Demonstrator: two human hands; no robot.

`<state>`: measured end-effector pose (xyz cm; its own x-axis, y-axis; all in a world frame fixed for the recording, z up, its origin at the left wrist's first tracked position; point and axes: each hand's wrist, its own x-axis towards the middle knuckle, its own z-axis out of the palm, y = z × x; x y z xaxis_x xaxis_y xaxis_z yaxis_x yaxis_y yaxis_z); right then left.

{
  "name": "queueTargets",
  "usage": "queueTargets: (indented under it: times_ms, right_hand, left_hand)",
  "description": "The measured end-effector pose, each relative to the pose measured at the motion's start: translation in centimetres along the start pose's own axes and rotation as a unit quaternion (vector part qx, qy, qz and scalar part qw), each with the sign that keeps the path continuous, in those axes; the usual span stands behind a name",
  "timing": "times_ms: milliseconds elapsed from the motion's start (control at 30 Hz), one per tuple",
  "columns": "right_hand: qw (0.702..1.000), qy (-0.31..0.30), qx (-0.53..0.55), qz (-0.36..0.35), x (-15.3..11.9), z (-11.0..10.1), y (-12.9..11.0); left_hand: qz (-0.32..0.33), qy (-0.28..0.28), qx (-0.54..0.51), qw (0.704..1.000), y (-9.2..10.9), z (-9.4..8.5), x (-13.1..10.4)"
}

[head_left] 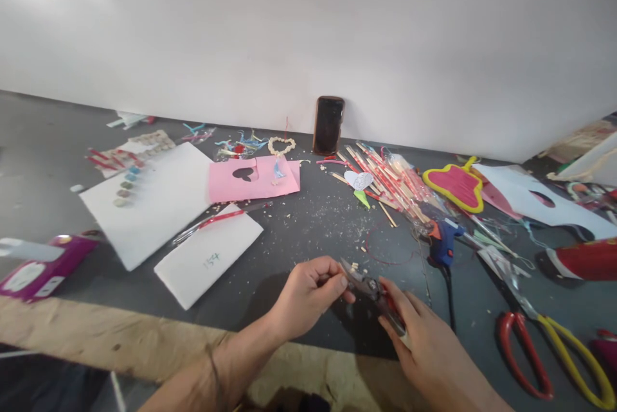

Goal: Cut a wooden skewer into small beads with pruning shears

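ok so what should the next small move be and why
I'd probably ease the fingertips of the left hand slightly back from the cutters before any squeeze. The right hand grips the cutters with their tip pointing at those fingertips, very close, and anything the left hand may hold is too hidden to make out.
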<state>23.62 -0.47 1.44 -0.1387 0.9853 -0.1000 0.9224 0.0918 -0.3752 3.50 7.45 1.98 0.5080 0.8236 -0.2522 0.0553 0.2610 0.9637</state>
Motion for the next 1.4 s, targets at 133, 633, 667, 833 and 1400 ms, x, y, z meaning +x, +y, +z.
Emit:
queueTargets:
  times_ms: [133, 633, 667, 833, 1400]
  right_hand:
    - [1.000, -0.005, 0.011, -0.002, -0.1, 0.4, 0.4]
    - [0.999, -0.005, -0.048, 0.015, -0.2, 0.7, 0.6]
    - [0.999, -0.007, -0.051, 0.017, -0.3, 0.7, 0.6]
    - [0.998, -0.012, -0.057, 0.020, -0.8, 0.7, 0.5]
    - [0.998, -0.054, -0.041, 0.013, -0.7, 0.1, 0.5]
  left_hand:
    - [0.001, -0.003, 0.003, 1.000, 0.0, 0.0, 0.0]
    - [-0.021, -0.003, -0.019, 1.000, -0.2, 0.2, 0.4]
    - [-0.020, -0.004, -0.019, 1.000, -0.2, 0.2, 0.4]
    - [-0.020, -0.010, -0.013, 1.000, 0.2, 0.2, 0.3]
    - [-0.059, -0.068, -0.143, 0.986, -0.2, -0.1, 0.4]
